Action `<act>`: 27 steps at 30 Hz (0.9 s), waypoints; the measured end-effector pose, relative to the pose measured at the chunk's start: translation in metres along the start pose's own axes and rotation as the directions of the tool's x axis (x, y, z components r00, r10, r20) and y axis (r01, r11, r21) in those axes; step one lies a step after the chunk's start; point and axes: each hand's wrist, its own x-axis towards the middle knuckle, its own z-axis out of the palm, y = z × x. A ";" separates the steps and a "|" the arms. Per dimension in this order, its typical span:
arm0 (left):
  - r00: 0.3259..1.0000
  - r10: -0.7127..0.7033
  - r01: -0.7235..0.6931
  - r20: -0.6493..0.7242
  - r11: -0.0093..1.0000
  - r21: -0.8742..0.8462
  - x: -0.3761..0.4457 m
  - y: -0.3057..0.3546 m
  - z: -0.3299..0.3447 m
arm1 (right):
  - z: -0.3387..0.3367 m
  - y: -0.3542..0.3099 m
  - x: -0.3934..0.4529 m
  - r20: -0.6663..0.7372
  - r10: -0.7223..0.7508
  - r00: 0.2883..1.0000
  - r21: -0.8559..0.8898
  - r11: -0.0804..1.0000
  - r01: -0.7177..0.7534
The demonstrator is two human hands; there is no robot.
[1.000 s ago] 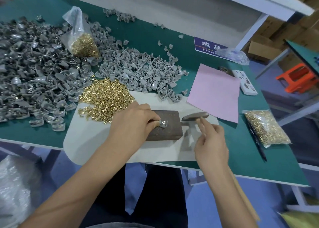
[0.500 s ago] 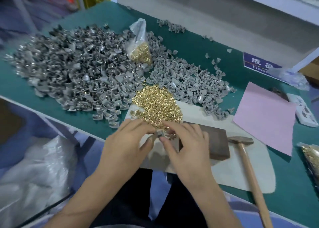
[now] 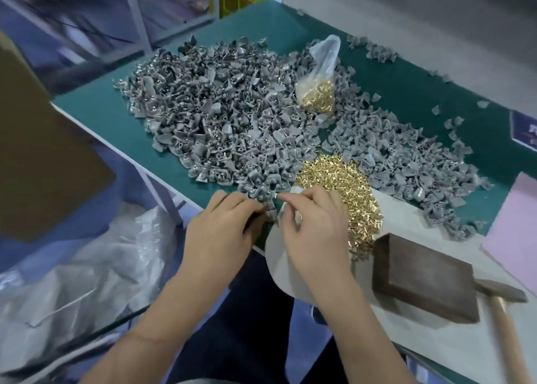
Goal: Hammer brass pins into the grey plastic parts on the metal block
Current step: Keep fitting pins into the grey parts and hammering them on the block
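Both hands have moved left, off the block (image 3: 427, 279) to the table edge. The left hand (image 3: 223, 232) is pinching a grey part (image 3: 268, 206); the right hand (image 3: 313, 226) is curling beside it, grip unclear. Brass pins (image 3: 343, 191) are lying left of the block, the hammer (image 3: 502, 311) right. No writing is legible.

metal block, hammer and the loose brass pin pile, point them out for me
metal block (image 3: 430, 279): head view, top face
hammer (image 3: 507, 292): head view, its steel head
loose brass pin pile (image 3: 340, 177): head view, middle of the heap
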 end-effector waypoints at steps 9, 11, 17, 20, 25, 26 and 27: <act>0.999 -0.031 0.032 -0.042 0.999 0.027 0.011 -0.001 0.004 | 0.007 -0.002 0.029 0.134 -0.002 0.991 -0.112 0.994 0.017; 0.998 -0.037 0.039 -0.052 0.999 0.025 0.011 -0.002 0.004 | 0.007 -0.004 0.033 0.139 -0.011 0.990 -0.142 0.989 0.030; 0.997 -0.055 0.056 -0.055 0.998 0.009 0.010 -0.003 0.006 | 0.004 -0.003 0.027 0.117 0.037 0.992 -0.147 0.989 -0.019; 0.997 -0.048 0.049 -0.059 0.999 0.003 0.010 -0.005 0.007 | 0.003 -0.004 0.027 0.120 0.037 0.992 -0.167 0.986 -0.016; 0.996 -0.054 0.054 -0.065 0.999 -0.002 0.006 -0.003 0.007 | 0.002 -0.007 0.031 0.200 0.053 0.978 -0.234 0.972 -0.005; 0.996 -0.053 0.053 -0.073 0.999 0.001 0.004 -0.002 0.006 | 0.002 -0.007 0.031 0.216 0.059 0.975 -0.251 0.968 -0.003; 0.995 -0.050 0.049 -0.081 0.999 -0.005 0.002 -0.001 0.005 | 0.000 -0.007 0.031 0.214 0.054 0.975 -0.252 0.968 0.002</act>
